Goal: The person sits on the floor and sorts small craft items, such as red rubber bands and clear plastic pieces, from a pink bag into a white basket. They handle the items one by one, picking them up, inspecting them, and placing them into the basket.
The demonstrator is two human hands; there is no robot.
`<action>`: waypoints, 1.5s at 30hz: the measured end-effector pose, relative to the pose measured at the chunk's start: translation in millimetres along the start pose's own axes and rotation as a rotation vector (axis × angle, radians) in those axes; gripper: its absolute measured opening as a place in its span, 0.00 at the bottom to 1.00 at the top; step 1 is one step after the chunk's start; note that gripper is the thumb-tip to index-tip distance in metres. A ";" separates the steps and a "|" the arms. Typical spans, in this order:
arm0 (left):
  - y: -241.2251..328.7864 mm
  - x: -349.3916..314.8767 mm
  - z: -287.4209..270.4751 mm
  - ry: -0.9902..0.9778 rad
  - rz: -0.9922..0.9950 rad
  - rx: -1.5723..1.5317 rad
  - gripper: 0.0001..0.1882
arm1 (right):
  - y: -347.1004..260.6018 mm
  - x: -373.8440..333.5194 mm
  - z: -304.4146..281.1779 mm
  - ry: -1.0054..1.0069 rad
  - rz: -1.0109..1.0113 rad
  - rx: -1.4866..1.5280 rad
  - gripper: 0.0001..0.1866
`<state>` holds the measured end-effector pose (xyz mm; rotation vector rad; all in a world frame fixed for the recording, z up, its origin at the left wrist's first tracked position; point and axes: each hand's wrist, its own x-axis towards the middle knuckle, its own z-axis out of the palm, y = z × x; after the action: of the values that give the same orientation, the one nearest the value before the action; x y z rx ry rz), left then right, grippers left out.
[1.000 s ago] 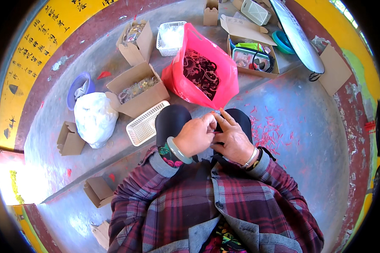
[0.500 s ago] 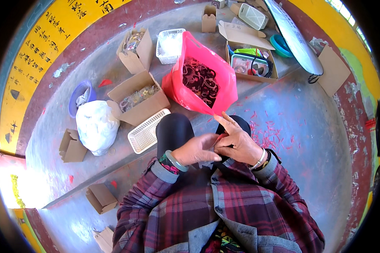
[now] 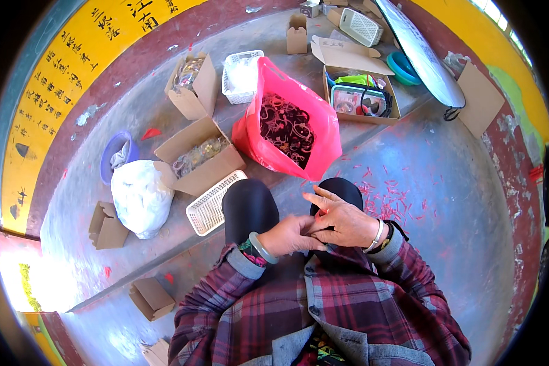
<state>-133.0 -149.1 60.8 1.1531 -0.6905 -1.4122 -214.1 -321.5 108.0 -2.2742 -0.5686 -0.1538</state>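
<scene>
My left hand and my right hand meet over my lap, between my black-clad knees. The left fingers are closed and press against the right thumb; whatever they hold is hidden. The right thumb pinches inward at the same spot while some of its other fingers stretch out toward the far left. Just beyond my knees stands a pink plastic bag, wide at the mouth. Inside it lies a heap of dark and pale looped bands. Neither hand touches the bag.
Small red scraps litter the floor right of my knee. To the left are a cream basket, a cardboard box of small packets, a stuffed white bag and a purple basin. An open carton of supplies stands far right.
My hands have drawn closer together and slightly toward my body. A bit of red and clear material seen between them before is now hidden. The view has shifted slightly.
</scene>
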 end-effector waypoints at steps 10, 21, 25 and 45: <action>-0.8 17.1 -15.0 0.075 -0.003 0.087 0.14 | 19.5 8.5 6.9 0.183 0.177 0.040 0.09; -10.7 30.7 -41.8 0.284 -0.061 0.039 0.12 | 50.2 29.0 -7.0 0.036 0.173 0.177 0.10; -1.4 31.4 -47.1 0.327 0.017 -0.204 0.09 | 68.3 51.1 -25.6 0.184 0.286 0.431 0.09; -10.6 33.9 -57.9 0.277 0.080 -0.263 0.10 | 313.7 161.0 94.8 0.108 0.659 -0.125 0.17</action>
<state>-80.3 -168.0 22.2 1.0731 -0.3395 -1.2056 63.2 -385.9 -120.6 -2.4321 0.2668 0.0174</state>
